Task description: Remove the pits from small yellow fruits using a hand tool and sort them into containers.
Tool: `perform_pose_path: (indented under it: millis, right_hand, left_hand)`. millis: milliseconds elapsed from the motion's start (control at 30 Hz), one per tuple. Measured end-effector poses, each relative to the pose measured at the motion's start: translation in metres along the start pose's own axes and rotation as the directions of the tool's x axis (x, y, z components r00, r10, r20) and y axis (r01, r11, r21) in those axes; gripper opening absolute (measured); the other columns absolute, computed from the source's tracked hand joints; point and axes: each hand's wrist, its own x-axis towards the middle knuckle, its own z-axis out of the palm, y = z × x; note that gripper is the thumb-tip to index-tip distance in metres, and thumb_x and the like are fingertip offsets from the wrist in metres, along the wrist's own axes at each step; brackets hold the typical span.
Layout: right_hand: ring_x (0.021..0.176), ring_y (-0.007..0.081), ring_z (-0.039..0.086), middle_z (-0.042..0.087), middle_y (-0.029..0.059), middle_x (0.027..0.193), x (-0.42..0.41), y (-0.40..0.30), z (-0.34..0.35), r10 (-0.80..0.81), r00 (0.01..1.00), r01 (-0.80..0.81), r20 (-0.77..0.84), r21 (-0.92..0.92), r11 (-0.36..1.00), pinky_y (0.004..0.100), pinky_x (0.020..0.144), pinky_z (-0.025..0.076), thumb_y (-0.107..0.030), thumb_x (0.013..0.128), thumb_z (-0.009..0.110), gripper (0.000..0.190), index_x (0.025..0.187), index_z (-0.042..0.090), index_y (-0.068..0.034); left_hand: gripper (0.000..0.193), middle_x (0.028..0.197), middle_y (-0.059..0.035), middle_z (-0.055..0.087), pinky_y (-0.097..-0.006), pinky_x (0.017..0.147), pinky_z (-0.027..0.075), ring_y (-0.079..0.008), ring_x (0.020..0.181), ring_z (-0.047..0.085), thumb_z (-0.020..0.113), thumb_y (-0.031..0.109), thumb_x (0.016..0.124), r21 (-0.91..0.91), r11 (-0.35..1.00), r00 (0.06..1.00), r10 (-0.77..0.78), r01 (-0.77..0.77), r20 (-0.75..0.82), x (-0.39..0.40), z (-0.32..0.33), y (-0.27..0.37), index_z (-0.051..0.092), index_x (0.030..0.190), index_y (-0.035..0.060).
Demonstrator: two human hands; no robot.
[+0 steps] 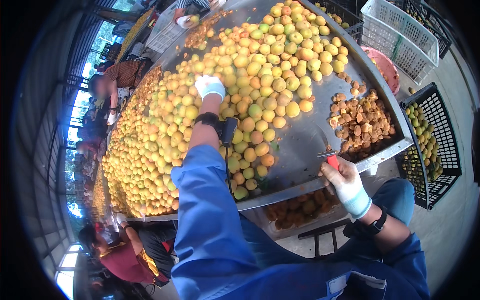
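Note:
My left hand (210, 87), in a white glove, reaches far out onto a heap of yellow-orange apricots (254, 68) on a metal table (300, 157). Its fingers are partly hidden, and I cannot tell whether they hold a fruit. At the table's near edge my right hand (347, 183), also gloved, grips a small red-handled tool (332, 161) with a metal crosspiece. Just beyond this tool lies a pile of brown apricot pits (362, 122) in the table's right corner.
Under the near edge sits a bin of halved fruit (300, 208). To the right stand a black crate (446, 138) of greenish fruit, a pink basin (386, 67) and a white crate (403, 35). A co-worker's gloved hand (185, 21) holds fruit at the far edge; other people sit leftward.

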Motion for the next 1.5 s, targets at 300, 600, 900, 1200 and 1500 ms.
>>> perform_pose_path:
  millis: [300,600,900,1200,1500]
  right_hand:
    - [0.051,0.0041,0.045,0.052,-0.0033,0.061,0.003,0.001,-0.001,-0.040,0.999,0.040,-0.036,0.001,0.999,0.0204,0.047,0.035,-0.021,0.091,0.060,0.020,0.081,0.059,-0.003]
    - [0.052,0.0043,0.045,0.050,-0.0036,0.060,0.004,-0.005,-0.004,-0.067,0.997,0.068,-0.026,0.038,0.997,0.0207,0.049,0.035,-0.021,0.090,0.060,0.021,0.080,0.059,-0.003]
    - [0.053,0.0045,0.045,0.052,-0.0032,0.062,0.008,0.001,0.004,-0.123,0.992,0.123,0.002,0.020,0.992,0.0208,0.049,0.035,-0.023,0.091,0.061,0.022,0.080,0.059,-0.003]
    - [0.057,0.0044,0.047,0.054,-0.0032,0.066,0.009,0.012,-0.005,-0.143,0.990,0.143,0.010,-0.022,0.989,0.0206,0.052,0.036,-0.024,0.091,0.061,0.023,0.082,0.060,-0.003]
    - [0.059,0.0069,0.045,0.050,-0.0019,0.066,0.016,0.021,0.001,-0.224,0.974,0.224,0.018,-0.113,0.968,0.0228,0.055,0.038,-0.024,0.092,0.059,0.023,0.085,0.056,-0.003]
  left_hand:
    - [0.047,0.120,-0.0111,0.057,-0.0441,0.094,0.038,-0.0274,0.116,0.048,0.064,0.043,0.077,0.006,0.998,0.998,-0.056,0.057,-0.032,0.001,0.002,0.004,0.067,0.111,0.0105]
    - [0.064,0.110,-0.0131,0.054,-0.0415,0.090,0.038,-0.0307,0.108,0.047,0.061,0.063,0.068,-0.258,0.960,0.971,-0.155,0.105,-0.182,-0.028,-0.006,-0.019,0.071,0.099,0.0080]
    - [0.045,0.109,-0.0179,0.062,-0.0332,0.075,0.049,-0.0220,0.081,0.058,0.048,0.026,0.092,-0.673,-0.709,0.962,0.274,0.212,0.015,-0.045,-0.001,-0.070,0.052,0.121,-0.0088]
    - [0.055,0.108,-0.0196,0.055,-0.0350,0.083,0.047,-0.0250,0.088,0.055,0.040,0.020,0.093,-0.169,-0.905,0.894,0.417,0.391,-0.165,-0.126,-0.032,-0.051,0.032,0.136,-0.0134]
    - [0.051,0.117,-0.0230,0.050,-0.0348,0.083,0.049,-0.0241,0.091,0.056,0.046,0.018,0.097,-0.103,-0.946,0.876,0.324,0.308,-0.357,-0.217,-0.039,-0.006,0.028,0.141,-0.0014]
